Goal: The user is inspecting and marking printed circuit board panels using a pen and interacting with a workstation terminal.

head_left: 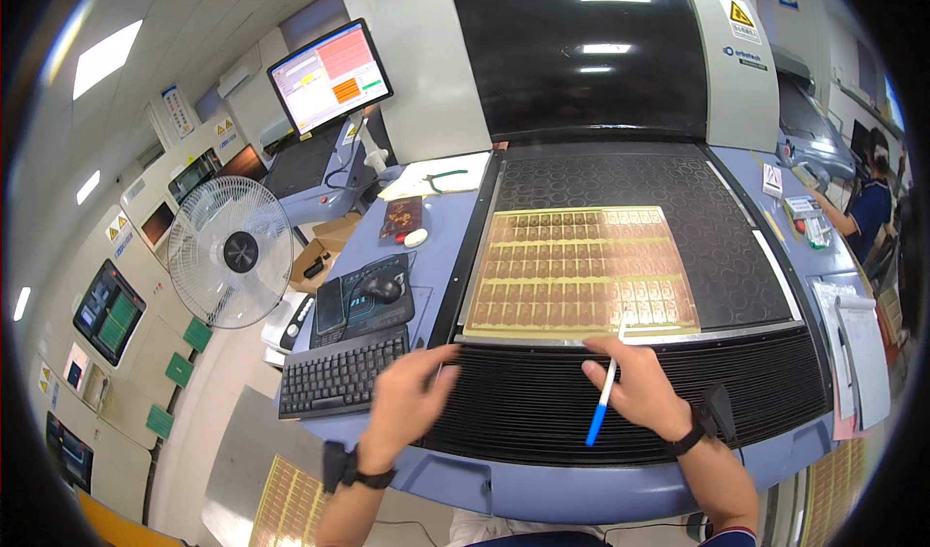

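My right hand (635, 382) holds a white marker pen with a blue end (609, 380), its blue end pointing down toward me and its white end reaching over the panel's near edge. A copper-coloured circuit board panel (581, 271) with rows of small rectangular units lies flat on the machine's dark, ring-patterned bed (741, 247). My left hand (412, 397) hovers between the black keyboard (339, 377) and the ribbed black cover (523, 406), fingers curved and thumb apart, with nothing in it. Black bands circle both wrists.
Left of the bed are a mouse (381, 287), a dark small board (401, 218) and green-handled pliers (448, 175) on paper. A monitor (331, 74) and a fan (232, 251) stand beyond. At right lies a clipboard (860, 358); a person (867, 203) works farther off.
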Tool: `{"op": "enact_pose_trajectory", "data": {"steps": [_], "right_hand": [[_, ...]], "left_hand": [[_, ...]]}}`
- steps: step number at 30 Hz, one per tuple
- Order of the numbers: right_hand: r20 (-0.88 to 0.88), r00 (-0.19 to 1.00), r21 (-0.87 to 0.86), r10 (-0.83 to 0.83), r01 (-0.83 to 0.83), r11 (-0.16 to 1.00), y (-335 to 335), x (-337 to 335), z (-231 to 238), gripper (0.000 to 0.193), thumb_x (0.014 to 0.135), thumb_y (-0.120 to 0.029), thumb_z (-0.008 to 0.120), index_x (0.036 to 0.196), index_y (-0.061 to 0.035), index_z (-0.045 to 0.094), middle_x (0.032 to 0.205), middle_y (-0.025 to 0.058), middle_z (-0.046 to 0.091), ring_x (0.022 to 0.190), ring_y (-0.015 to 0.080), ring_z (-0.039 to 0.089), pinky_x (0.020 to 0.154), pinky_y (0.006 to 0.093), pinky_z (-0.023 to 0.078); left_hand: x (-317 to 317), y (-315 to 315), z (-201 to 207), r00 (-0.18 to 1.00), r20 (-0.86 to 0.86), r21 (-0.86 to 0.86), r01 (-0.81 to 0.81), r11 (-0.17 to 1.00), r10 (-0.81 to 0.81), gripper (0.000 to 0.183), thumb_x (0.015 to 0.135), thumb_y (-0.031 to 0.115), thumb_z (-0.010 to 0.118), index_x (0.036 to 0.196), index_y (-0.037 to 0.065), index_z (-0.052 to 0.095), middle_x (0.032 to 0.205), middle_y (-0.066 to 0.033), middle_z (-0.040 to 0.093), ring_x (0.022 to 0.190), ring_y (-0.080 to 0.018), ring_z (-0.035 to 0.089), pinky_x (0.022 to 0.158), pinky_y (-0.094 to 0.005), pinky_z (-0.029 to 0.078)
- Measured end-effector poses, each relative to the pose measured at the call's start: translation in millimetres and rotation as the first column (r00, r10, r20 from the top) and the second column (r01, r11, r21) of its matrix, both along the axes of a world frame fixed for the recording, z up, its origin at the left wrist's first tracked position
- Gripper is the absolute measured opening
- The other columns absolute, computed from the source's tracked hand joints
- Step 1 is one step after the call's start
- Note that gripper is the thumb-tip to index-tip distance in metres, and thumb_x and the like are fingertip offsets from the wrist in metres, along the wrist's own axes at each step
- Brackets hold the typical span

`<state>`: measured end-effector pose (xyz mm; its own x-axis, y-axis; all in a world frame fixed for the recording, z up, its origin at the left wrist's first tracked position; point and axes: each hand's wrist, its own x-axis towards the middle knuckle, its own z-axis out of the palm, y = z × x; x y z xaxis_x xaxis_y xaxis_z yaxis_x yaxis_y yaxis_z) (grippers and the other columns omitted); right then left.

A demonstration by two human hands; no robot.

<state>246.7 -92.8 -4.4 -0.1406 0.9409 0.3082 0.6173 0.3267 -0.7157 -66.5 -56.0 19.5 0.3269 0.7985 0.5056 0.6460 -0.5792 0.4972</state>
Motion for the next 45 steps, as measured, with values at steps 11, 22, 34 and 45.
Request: {"op": "enact_pose_trajectory", "data": {"steps": [11, 22, 34, 45], "right_hand": [[0.109, 0.989, 0.202, 0.098, -0.118, 0.972, -14, -13, -13, 0.034, 0.086, -0.013, 0.073, 0.117, -0.0025, 0.062, 0.082, 0.017, 0.068, 0.07, 0.0339, 0.068, 0.061, 0.0401, 0.055], [0.084, 0.988, 0.184, 0.131, -0.144, 0.972, -16, -15, -13, 0.037, 0.084, -0.008, 0.074, 0.119, -0.0031, 0.063, 0.085, 0.0152, 0.071, 0.07, 0.0319, 0.07, 0.061, 0.0377, 0.056], [0.084, 0.985, 0.2, 0.149, -0.163, 0.966, -12, -17, -18, 0.024, 0.087, -0.014, 0.071, 0.107, -0.003, 0.065, 0.075, 0.017, 0.068, 0.067, 0.0344, 0.068, 0.058, 0.0414, 0.054], [0.129, 0.984, 0.17, 0.123, -0.144, 0.975, -13, -16, -23, 0.025, 0.083, -0.007, 0.073, 0.107, -0.0016, 0.067, 0.082, 0.0159, 0.07, 0.069, 0.0334, 0.069, 0.06, 0.0387, 0.055]], "left_hand": [[92, 27, -59, 0.853, 0.175, -0.083, 0.511, 0.856, -0.492, 0.025, 0.091, 0.005, 0.066, 0.115, -0.002, 0.062, 0.104, -0.0158, 0.071, 0.095, -0.0308, 0.071, 0.084, -0.0369, 0.057], [100, 25, -68, 0.837, 0.136, 0.156, 0.511, 0.846, -0.53, 0.022, 0.087, 0.001, 0.067, 0.107, 0.0, 0.059, 0.091, -0.0123, 0.072, 0.078, -0.028, 0.072, 0.066, -0.0344, 0.058], [96, 25, -70, 0.84, 0.13, 0.219, 0.494, 0.841, -0.527, 0.018, 0.078, -0.001, 0.074, 0.095, 0.0, 0.067, 0.076, -0.011, 0.072, 0.061, -0.0209, 0.07, 0.054, -0.0285, 0.054], [98, 27, -68, 0.821, 0.163, 0.221, 0.51, 0.831, -0.547, 0.019, 0.078, -0.001, 0.074, 0.096, 0.0, 0.067, 0.075, -0.0105, 0.071, 0.06, -0.0208, 0.07, 0.054, -0.0276, 0.054]]}}
